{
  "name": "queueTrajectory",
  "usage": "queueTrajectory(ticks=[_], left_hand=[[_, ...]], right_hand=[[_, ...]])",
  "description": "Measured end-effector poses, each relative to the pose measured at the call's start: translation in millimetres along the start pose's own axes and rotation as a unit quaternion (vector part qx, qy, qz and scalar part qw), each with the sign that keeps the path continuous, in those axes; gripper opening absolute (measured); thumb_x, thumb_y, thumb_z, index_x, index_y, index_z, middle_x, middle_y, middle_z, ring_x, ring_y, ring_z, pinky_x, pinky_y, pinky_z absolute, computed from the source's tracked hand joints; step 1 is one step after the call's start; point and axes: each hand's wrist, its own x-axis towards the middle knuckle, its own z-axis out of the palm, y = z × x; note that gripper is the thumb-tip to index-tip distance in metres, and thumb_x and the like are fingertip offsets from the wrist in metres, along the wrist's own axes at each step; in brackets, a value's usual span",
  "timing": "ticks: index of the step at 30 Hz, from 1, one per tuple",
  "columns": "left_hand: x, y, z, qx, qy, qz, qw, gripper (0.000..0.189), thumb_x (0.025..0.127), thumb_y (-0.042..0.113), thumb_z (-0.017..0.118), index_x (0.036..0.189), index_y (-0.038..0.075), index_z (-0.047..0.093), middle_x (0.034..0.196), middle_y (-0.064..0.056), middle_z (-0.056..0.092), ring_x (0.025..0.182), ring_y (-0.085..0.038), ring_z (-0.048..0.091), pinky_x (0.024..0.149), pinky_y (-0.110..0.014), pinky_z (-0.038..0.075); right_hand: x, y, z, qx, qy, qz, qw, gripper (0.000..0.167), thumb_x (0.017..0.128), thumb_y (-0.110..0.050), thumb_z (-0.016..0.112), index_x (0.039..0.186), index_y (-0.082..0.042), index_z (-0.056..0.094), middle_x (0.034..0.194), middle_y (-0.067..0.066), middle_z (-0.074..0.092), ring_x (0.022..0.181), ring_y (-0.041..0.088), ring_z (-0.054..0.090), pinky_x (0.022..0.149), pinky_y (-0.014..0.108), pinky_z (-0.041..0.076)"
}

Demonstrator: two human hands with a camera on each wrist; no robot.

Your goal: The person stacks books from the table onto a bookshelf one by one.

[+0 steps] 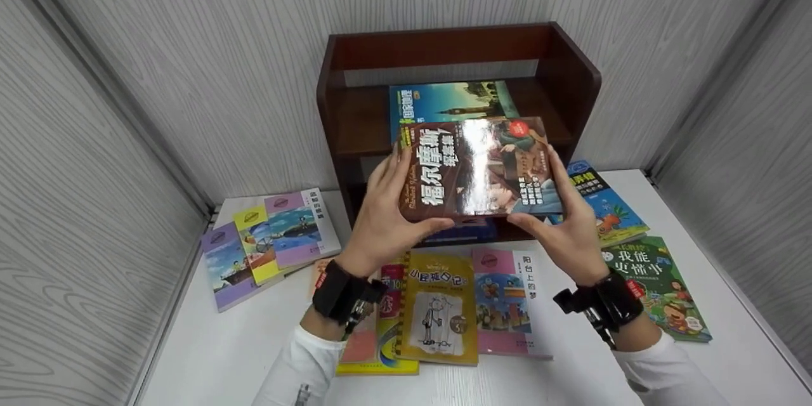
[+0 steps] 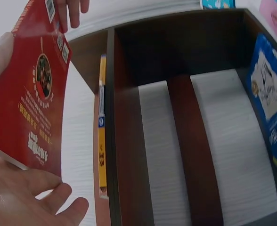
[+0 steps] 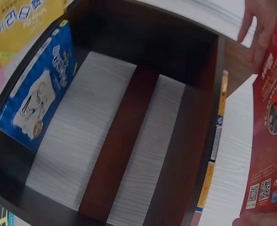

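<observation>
A brown paperback book (image 1: 488,168) with large white Chinese characters is held up in front of the dark wooden shelf (image 1: 361,127), its cover tilted toward the head camera. The left hand (image 1: 384,216) grips its left edge, thumb along the lower side. Its right end is gripped by the right hand (image 1: 574,222) in the same way. Both wrist views show the book's red back cover (image 2: 35,94), with small QR codes. Behind it, a blue book with a clock tower (image 1: 457,98) lies on the upper shelf, partly hidden.
Inside the lower compartment leans a blue book (image 3: 44,89). Several purple and yellow books (image 1: 298,231) overlap at the left. In front lie a yellow comic-style book (image 1: 438,317), a pink-edged book (image 1: 507,304) and others. A green book (image 1: 666,285) and a blue book (image 1: 609,203) lie right.
</observation>
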Motion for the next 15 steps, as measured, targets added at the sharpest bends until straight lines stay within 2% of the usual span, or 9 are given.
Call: queueTrajectory(ticks=[2, 7, 10, 12, 15], left_hand=[[7.8, -1.6, -2.9, 0.018, 0.001, 0.000, 0.9998, 0.120, 0.082, 0.068, 0.075, 0.170, 0.012, 0.016, 0.177, -0.017, 0.014, 0.164, -0.034, 0.014, 0.130, -0.053, 0.023], [24.9, -5.3, -7.8, 0.062, -0.003, -0.007, 0.9981, 0.123, 0.078, 0.088, 0.054, 0.169, 0.012, 0.021, 0.176, -0.018, 0.019, 0.164, -0.032, 0.013, 0.133, -0.050, 0.016], [34.9, -9.2, -9.5, 0.078, -0.013, -0.023, 0.9966, 0.127, 0.075, 0.094, 0.046, 0.170, 0.014, 0.021, 0.176, -0.016, 0.020, 0.165, -0.031, 0.012, 0.133, -0.050, 0.012], [41.7, -12.4, -10.7, 0.085, -0.021, -0.038, 0.9954, 0.127, 0.076, 0.094, 0.049, 0.170, 0.014, 0.019, 0.176, -0.016, 0.020, 0.165, -0.031, 0.011, 0.133, -0.052, 0.012], [51.8, -17.8, -12.0, 0.096, -0.033, -0.060, 0.9930, 0.120, 0.084, 0.083, 0.062, 0.170, 0.014, 0.017, 0.176, -0.015, 0.019, 0.165, -0.031, 0.011, 0.133, -0.054, 0.010]], right_hand=[[7.6, 3, 0, -0.021, -0.001, 0.003, 0.9998, 0.097, 0.088, 0.000, 0.083, 0.167, -0.005, 0.027, 0.174, 0.015, 0.027, 0.159, 0.031, 0.030, 0.125, 0.026, 0.033], [26.7, 10, 0, -0.055, -0.010, 0.021, 0.9982, 0.071, 0.092, -0.006, 0.081, 0.156, -0.006, 0.051, 0.173, 0.012, 0.030, 0.159, 0.031, 0.032, 0.128, 0.050, 0.031], [37.8, 15, 1, -0.060, -0.014, 0.042, 0.9972, 0.061, 0.093, -0.007, 0.080, 0.150, -0.007, 0.059, 0.173, 0.010, 0.031, 0.158, 0.030, 0.033, 0.127, 0.057, 0.030], [44.6, 19, 2, -0.069, -0.016, 0.051, 0.9962, 0.060, 0.093, -0.009, 0.081, 0.149, -0.008, 0.060, 0.173, 0.009, 0.032, 0.158, 0.030, 0.034, 0.127, 0.057, 0.030], [54.5, 25, 4, -0.086, -0.020, 0.061, 0.9942, 0.061, 0.094, -0.016, 0.082, 0.150, -0.010, 0.060, 0.172, 0.009, 0.033, 0.158, 0.031, 0.034, 0.127, 0.056, 0.031]])
